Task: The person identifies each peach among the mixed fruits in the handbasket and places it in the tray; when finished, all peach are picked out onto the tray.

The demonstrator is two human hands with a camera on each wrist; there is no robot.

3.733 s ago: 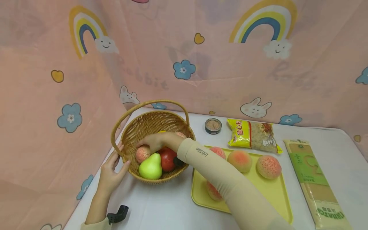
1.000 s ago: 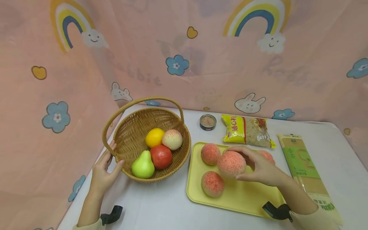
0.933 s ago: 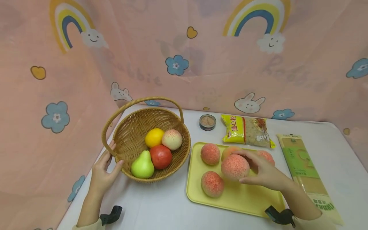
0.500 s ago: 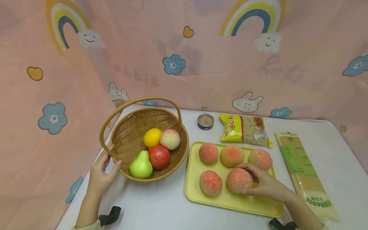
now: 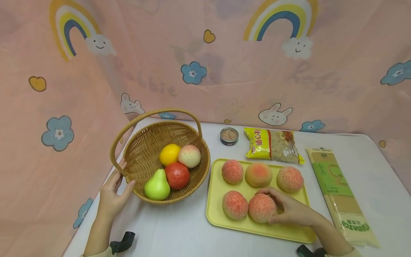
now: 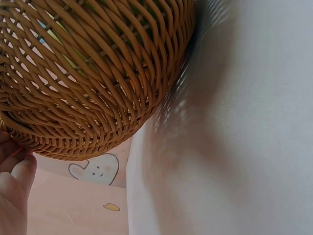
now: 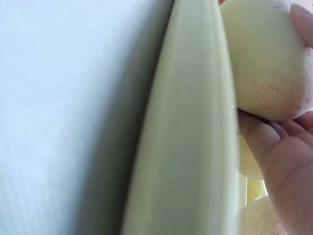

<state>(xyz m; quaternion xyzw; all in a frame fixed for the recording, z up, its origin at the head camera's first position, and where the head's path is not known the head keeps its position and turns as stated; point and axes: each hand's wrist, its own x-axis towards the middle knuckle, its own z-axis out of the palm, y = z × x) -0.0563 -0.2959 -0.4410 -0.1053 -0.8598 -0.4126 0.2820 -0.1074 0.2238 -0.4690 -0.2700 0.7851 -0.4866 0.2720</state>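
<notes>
My left hand [image 5: 112,194] grips the left rim of a wicker basket [image 5: 146,142] where its arched handle joins, thumb in front and fingers behind. Inside the basket lie a green pear [image 5: 157,185], a red apple [image 5: 177,175], a yellow lemon-like fruit [image 5: 170,155] and a pale speckled peach [image 5: 189,156]. On the yellow tray [image 5: 257,230], my right hand [image 5: 289,210] holds a pink peach [image 5: 262,208] from its right side, beside another front peach [image 5: 235,205]. Behind them sit more peaches: left [image 5: 232,171], middle [image 5: 258,174] and right [image 5: 290,179].
Behind the tray lie a small round tin [image 5: 229,136] and a yellow-ended pasta bag [image 5: 273,145]. A long green-labelled noodle packet [image 5: 341,194] lies to the tray's right. A pink patterned cloth [image 5: 224,78] hangs behind the white table [image 5: 173,228].
My right hand has moved from the basket to the tray with a peach, lowered it into the front row and shifted it left beside another peach. My left hand stays on the basket's rim.
</notes>
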